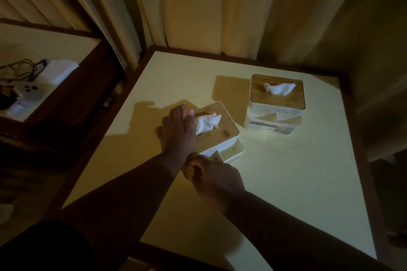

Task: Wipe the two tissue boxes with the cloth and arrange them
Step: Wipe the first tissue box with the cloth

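Steadying the near tissue box (217, 131) on the counter (286, 182), my left hand (178, 132) lies flat across its wooden lid, fingers straight. My right hand (211, 176) clenches the bunched cloth (189, 166) against that box's front. The box looks light and likely to slide, so bracing it from above suits. The second tissue box (276, 103) sits just beyond it.

Two tissue boxes: a near box (217, 130); a far box (276, 103). One cloth (191, 166); two hands; one table (286, 182).
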